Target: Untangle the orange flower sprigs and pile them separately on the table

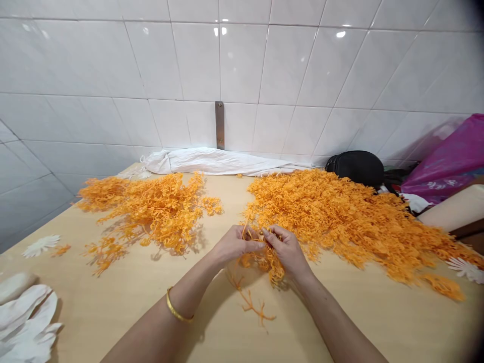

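Orange sprig between left hand and right hand; both pinched on it; branched stem below them

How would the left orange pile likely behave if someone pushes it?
The orange pile would probably drag along together, since it looks branched and tangled. It seems light, looking lacy and airy. Loosely spread edge sprigs may stay behind.

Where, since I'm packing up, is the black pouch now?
In the head view, the black pouch sits at the right rear, behind the larger orange pile and left of the purple bag.
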`<state>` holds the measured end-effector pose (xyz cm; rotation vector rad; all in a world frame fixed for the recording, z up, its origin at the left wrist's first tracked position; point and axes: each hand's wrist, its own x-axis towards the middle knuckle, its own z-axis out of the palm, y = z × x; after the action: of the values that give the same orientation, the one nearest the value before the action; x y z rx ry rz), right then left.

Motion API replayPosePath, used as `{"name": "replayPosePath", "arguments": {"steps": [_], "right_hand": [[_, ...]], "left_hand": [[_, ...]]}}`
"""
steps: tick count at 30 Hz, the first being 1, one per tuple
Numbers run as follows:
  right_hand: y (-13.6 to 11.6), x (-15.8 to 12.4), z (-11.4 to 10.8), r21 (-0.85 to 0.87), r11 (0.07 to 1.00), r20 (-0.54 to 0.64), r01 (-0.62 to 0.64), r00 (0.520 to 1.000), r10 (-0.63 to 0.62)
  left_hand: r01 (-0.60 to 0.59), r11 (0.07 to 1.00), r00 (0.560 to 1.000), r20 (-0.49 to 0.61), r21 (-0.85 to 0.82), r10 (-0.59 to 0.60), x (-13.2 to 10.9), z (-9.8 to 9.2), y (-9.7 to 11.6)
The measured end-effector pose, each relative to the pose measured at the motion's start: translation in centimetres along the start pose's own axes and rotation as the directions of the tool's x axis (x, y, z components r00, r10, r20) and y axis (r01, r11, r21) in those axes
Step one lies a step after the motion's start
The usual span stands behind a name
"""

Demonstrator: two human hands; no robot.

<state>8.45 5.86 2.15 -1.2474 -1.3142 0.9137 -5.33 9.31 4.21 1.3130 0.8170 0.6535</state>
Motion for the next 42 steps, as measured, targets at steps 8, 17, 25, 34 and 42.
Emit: {"name": "replayPosePath", "arguments": {"steps": [8, 17, 25, 34, 42], "right_hand": [[0.9, -0.3, 1.2, -0.003, 0.998, -0.116, 0.055, 0.992, -0.055], [0.3, 0.6, 0.0, 0.454, 0.887, -0.313, -0.08, 0.918, 0.243], [0.6, 1.7, -4.4, 0.278, 0.951, -0.402, -0.138, 0.882, 0.245], [0.6, 0.8, -3.1, -0.078, 0.995, -0.08, -0.058, 0.995, 0.052], [-1.3, -0.2, -3.2, -0.187, 0.948, -0.379, 0.259, 0.871, -0.312]], "left_hand": [[-0.074, 0.997, 0.997, -0.032, 0.018, 0.075, 0.4, 0.7, -1.4], [-0.1, 0.995, 0.991, 0.088, 0.001, 0.099, -0.4, 0.3, -0.4], [-0.025, 0.988, 1.0, -0.005, -0.151, 0.024, -0.4, 0.5, -0.7], [0.021, 0.993, 0.985, -0.169, -0.117, -0.041, 0.2, 0.0, -1.9], [0.003, 0.973, 0.931, -0.353, -0.23, -0.086, 0.3, 0.2, -1.9]]}}
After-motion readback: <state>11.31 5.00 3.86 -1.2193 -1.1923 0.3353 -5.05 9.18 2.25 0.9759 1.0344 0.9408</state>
